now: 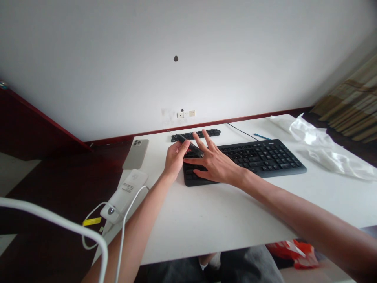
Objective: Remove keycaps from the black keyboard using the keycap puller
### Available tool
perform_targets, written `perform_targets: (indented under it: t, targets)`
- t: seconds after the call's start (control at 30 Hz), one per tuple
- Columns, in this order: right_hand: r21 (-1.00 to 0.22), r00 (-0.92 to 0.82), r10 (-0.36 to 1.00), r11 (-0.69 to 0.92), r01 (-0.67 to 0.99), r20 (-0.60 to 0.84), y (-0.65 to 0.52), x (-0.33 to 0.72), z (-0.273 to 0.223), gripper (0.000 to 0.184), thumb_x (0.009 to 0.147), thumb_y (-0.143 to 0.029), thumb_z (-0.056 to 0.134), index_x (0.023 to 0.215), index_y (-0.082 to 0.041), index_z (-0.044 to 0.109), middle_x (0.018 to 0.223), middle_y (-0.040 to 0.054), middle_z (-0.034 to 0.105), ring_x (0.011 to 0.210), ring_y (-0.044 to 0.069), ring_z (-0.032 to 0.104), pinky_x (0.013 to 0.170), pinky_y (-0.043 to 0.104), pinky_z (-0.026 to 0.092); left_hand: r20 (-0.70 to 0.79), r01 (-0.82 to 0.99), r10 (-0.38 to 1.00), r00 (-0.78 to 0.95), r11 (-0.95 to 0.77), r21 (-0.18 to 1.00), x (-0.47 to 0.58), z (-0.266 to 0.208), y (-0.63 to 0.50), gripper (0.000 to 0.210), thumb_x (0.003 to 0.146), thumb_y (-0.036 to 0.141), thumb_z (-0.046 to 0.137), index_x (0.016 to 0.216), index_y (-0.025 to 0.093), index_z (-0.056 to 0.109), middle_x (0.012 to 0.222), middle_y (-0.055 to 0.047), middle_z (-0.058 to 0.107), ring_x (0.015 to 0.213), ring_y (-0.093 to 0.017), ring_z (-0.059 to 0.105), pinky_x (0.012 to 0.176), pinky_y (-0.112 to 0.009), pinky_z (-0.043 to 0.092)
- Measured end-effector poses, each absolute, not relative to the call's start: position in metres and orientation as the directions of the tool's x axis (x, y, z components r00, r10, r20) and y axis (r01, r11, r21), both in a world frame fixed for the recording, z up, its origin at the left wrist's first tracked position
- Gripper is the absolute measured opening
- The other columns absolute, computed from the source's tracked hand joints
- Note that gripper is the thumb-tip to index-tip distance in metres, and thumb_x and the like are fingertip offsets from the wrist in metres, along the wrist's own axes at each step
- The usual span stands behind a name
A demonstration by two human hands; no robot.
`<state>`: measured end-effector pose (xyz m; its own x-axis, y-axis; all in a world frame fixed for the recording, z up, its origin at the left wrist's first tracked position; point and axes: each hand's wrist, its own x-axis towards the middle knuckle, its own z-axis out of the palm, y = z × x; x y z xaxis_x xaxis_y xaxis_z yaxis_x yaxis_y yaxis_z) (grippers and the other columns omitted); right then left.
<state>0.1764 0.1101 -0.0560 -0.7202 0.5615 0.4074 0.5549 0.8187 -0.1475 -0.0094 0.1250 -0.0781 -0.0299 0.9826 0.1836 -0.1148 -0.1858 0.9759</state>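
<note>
I have room over the tabletop [191,220] between my 2 forearms [143,228]; the keyboard [273,157] blocks me ahead, the power bank [126,192] left, plastic film [312,133] right.

Appears to be a home: shows banded curtain [350,104] at far right, dark-red door [35,120] at left, low wall sockets [192,113] beyond 1 white desk [176,220].

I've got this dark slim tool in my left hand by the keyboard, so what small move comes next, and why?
I'd probably close your right hand gently on the near end of the dark slim tool: your left hand grips it farther up, while the right is spread open beside that end, over the keyboard.
</note>
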Motion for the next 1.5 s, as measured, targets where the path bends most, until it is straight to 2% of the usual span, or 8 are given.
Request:
perform_targets:
  t: [0.47,0.8,0.9,1.03,1.1,1.17,1.3,1.5]
  targets:
    - [-0.161,-0.724,0.557,0.824,0.543,0.407,0.112,0.178,-0.058,0.052,0.086,-0.023,0.077,0.136,-0.035,0.070,0.176,-0.0070,-0.010,0.158,0.047,-0.010,0.124,0.072,0.021,0.172,-0.128,0.985,0.001,-0.170,0.977,-0.010,-0.080,0.126,0.044,0.086,0.061,0.073,0.085,0.017,0.075,0.081,-0.004,0.071,0.079,-0.017,0.062,0.075,-0.028,0.046]
    - [-0.152,-0.726,0.527,0.842,0.518,0.442,0.111,0.180,-0.051,0.045,0.090,-0.025,0.072,0.133,-0.036,0.072,0.176,-0.0099,0.001,0.160,0.046,-0.001,0.125,0.071,0.023,0.165,-0.102,0.974,-0.158,-0.182,0.978,-0.015,-0.086,0.133,0.044,0.084,0.061,0.074,0.081,0.017,0.073,0.070,-0.001,0.065,0.068,-0.014,0.057,0.067,-0.027,0.043]
    - [-0.211,-0.650,0.526,0.839,0.501,0.549,0.113,0.182,-0.054,0.052,0.091,-0.024,0.071,0.140,-0.036,0.066,0.175,-0.0042,0.014,0.159,0.043,0.015,0.125,0.066,0.030,0.102,-0.189,0.981,-0.165,-0.133,0.973,-0.017,-0.088,0.136,0.045,0.083,0.062,0.075,0.082,0.017,0.073,0.070,0.000,0.065,0.065,-0.012,0.054,0.064,-0.025,0.041]
    - [-0.404,-0.475,0.624,0.773,0.488,0.620,0.121,0.184,-0.062,0.072,0.094,-0.032,0.070,0.160,-0.032,0.040,0.150,0.0100,0.057,0.134,0.033,0.057,0.113,0.055,0.050,0.080,-0.225,0.995,-0.065,-0.092,0.970,-0.014,-0.086,0.133,0.045,0.081,0.061,0.078,0.092,0.017,0.077,0.075,-0.002,0.068,0.068,-0.012,0.057,0.064,-0.025,0.042]
    - [-0.427,-0.459,0.632,0.768,0.477,0.624,0.125,0.186,-0.064,0.076,0.094,-0.036,0.071,0.161,-0.031,0.036,0.141,0.0108,0.063,0.126,0.032,0.063,0.110,0.052,0.052,0.107,-0.205,0.994,0.007,-0.103,0.973,-0.012,-0.085,0.130,0.043,0.081,0.058,0.079,0.092,0.016,0.078,0.076,-0.003,0.070,0.069,-0.013,0.058,0.066,-0.027,0.043]
    - [-0.393,-0.465,0.611,0.781,0.485,0.641,0.127,0.188,-0.064,0.083,0.091,-0.040,0.074,0.163,-0.031,0.033,0.153,0.0125,0.054,0.138,0.034,0.054,0.116,0.055,0.046,0.124,-0.206,0.991,0.047,-0.112,0.972,-0.009,-0.085,0.127,0.041,0.080,0.056,0.080,0.092,0.017,0.078,0.076,-0.003,0.071,0.071,-0.014,0.060,0.069,-0.027,0.044]
    - [-0.443,-0.510,0.622,0.782,0.438,0.594,0.130,0.191,-0.065,0.127,0.078,-0.060,0.082,0.169,-0.030,-0.001,0.176,0.0134,0.006,0.159,0.041,0.017,0.124,0.061,0.031,0.079,-0.296,0.997,0.021,-0.069,0.953,-0.009,-0.084,0.127,0.041,0.079,0.056,0.082,0.091,0.017,0.077,0.075,-0.002,0.069,0.070,-0.013,0.059,0.068,-0.026,0.043]
    - [-0.570,-0.488,0.675,0.734,0.368,0.553,0.129,0.192,-0.070,0.140,0.072,-0.072,0.081,0.166,-0.035,-0.016,0.174,0.0094,-0.019,0.160,0.044,0.007,0.118,0.066,0.035,-0.017,-0.548,0.997,0.074,0.055,0.835,-0.014,-0.081,0.130,0.044,0.077,0.057,0.084,0.096,0.018,0.073,0.078,-0.003,0.069,0.071,-0.014,0.062,0.068,-0.027,0.046]
